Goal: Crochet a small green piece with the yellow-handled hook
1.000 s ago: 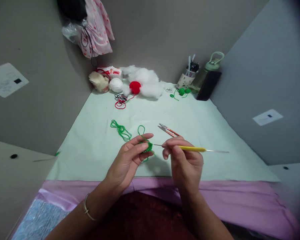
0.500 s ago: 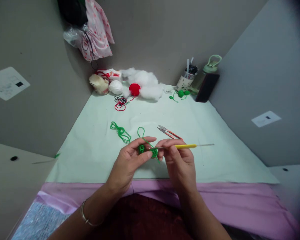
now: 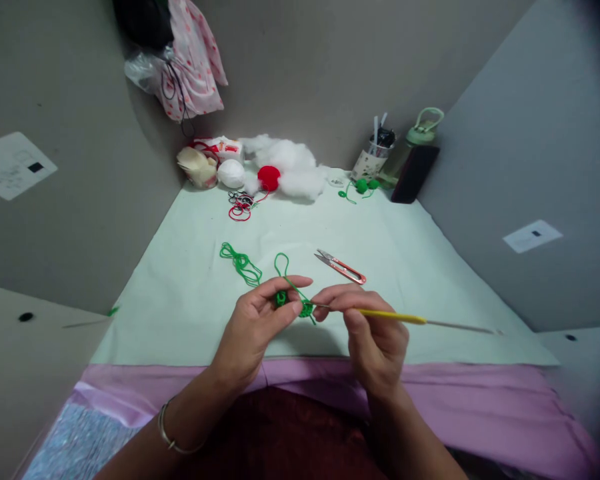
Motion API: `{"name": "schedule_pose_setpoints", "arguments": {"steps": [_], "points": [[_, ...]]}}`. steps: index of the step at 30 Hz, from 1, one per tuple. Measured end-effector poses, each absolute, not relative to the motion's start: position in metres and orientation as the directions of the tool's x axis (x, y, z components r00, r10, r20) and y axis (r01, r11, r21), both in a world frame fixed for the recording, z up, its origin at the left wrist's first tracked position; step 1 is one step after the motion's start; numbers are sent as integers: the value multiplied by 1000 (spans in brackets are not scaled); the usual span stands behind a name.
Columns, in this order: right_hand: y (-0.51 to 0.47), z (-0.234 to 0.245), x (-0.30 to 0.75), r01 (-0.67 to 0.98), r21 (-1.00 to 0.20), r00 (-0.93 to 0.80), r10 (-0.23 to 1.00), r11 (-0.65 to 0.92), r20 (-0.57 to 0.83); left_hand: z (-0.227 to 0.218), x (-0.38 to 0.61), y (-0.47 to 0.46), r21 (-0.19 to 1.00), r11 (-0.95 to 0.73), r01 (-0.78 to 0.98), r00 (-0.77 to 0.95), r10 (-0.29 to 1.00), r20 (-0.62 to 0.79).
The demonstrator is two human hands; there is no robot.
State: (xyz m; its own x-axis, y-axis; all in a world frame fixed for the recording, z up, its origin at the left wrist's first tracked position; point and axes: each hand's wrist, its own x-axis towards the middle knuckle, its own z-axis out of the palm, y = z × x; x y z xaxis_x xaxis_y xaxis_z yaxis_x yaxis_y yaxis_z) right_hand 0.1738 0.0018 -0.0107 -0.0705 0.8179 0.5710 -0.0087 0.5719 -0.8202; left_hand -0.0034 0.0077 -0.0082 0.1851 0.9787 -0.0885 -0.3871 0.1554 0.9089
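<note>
Above the table (image 3: 380,233), the left hand (image 3: 250,327) pinches the small green piece (image 3: 307,309) and the right hand (image 3: 379,333) pinches the yellow hook (image 3: 397,317), its tip at this piece, so a stitch seems in hand, and the next move probably calls for keeping the green yarn (image 3: 281,254) tight.

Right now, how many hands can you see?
2: the left hand pinches the green crochet piece, and the right hand holds the yellow-handled hook, to its right. No others show.

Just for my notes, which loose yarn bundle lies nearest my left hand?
The green yarn bundle, beyond your left hand; the red, black and white tangle lies farther back, near the red ball.
</note>
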Motion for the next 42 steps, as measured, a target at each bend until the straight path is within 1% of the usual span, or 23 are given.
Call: {"name": "schedule_pose_setpoints", "arguments": {"steps": [2,5,9,14,18,20,22,24,26,27,28,29,30,32,34,36,38,40,42], "points": [[0,-11,174,60,-775,-86,777,629,624,-9,-3,9,908,143,-394,190,979,-72],[0,-12,176,120,-715,-121,725,689,679,-9,-2,10,906,136,-400,196,979,-60],[1,-13,177,163,-696,-166,715,699,679,-10,-2,11,915,131,-381,186,981,-63],[2,-13,173,194,-658,-128,684,727,718,-6,-2,13,906,155,-394,193,978,-84],[1,-15,170,214,-639,-110,668,739,736,-6,-2,12,900,147,-409,197,978,-70],[0,-17,168,273,-602,-115,647,750,754,-6,-1,11,893,147,-425,194,978,-69],[-1,-19,166,414,-525,-128,619,744,775,-5,1,9,872,177,-457,203,975,-92],[-2,-21,163,564,-398,-160,569,724,807,-2,3,7,822,258,-508,239,959,-153],[-3,-23,162,643,-274,-203,504,716,840,1,4,7,735,377,-563,320,920,-227],[-3,-23,162,646,-243,-216,478,724,851,2,4,7,689,428,-586,361,898,-251],[-3,-22,163,628,-256,-205,474,735,857,3,4,8,650,461,-604,389,882,-264],[-2,-21,164,587,-313,-178,496,747,850,4,2,10,629,472,-618,396,878,-269],[-2,-20,164,524,-403,-142,543,751,828,4,1,11,628,459,-628,380,885,-268],[-2,-16,165,350,-610,-33,660,711,751,4,-2,15,676,391,-625,305,919,-249],[-1,-12,165,162,-749,73,749,642,658,2,-3,16,746,306,-592,239,950,-201],[0,-9,163,-17,-808,138,802,588,581,1,-3,15,811,228,-538,208,969,-134],[2,-9,161,-122,-834,110,842,538,528,-1,-2,12,858,176,-482,209,975,-82],[5,-11,159,-122,-847,72,856,517,512,-3,-1,10,881,153,-447,222,973,-56],[7,-12,156,-81,-851,68,855,518,514,-5,0,9,887,141,-440,217,975,-48]]}}
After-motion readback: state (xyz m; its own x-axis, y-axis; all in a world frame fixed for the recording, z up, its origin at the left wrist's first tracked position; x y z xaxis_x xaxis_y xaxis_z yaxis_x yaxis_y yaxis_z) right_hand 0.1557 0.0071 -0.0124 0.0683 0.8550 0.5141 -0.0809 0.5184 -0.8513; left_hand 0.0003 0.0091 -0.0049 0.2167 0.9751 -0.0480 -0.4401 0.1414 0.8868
